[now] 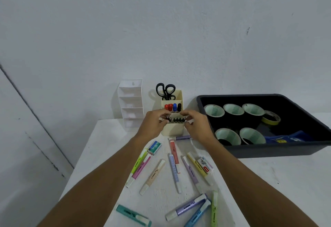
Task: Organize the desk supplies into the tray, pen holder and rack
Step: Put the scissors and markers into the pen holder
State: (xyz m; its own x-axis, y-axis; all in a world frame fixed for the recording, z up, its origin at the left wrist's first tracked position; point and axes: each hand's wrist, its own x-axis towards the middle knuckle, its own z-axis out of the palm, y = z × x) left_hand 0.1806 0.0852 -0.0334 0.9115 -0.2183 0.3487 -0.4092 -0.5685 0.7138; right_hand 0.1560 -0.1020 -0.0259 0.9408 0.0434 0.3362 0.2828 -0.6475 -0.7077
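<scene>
Nearest me a teal highlighter (pixel 133 216) lay flat on the white surface (pixel 100 155). Past it, other pastel highlighters (pixel 153 176) were scattered loose, with two small staple boxes (pixel 155 147) among them.

Both arms reached over these to the cream pen holder (pixel 172 131), which stood upright near the wall.
- Left grip (pixel 154 124): thumb and fingertip pinched the cap of a black pen (pixel 168 118) at the left end of the front compartment.
- Right grip (pixel 197 124): fingers curled at the right end of that row of pens. I could not tell whether it held anything.

Holder contents: scissors (pixel 165 90) in the back, red, blue and black markers (pixel 172 107) in the middle.

The white rack (pixel 131 101) stood just left of the holder. The dark tray (pixel 268 150) sat to the right and held rolls of tape (pixel 233 110).
</scene>
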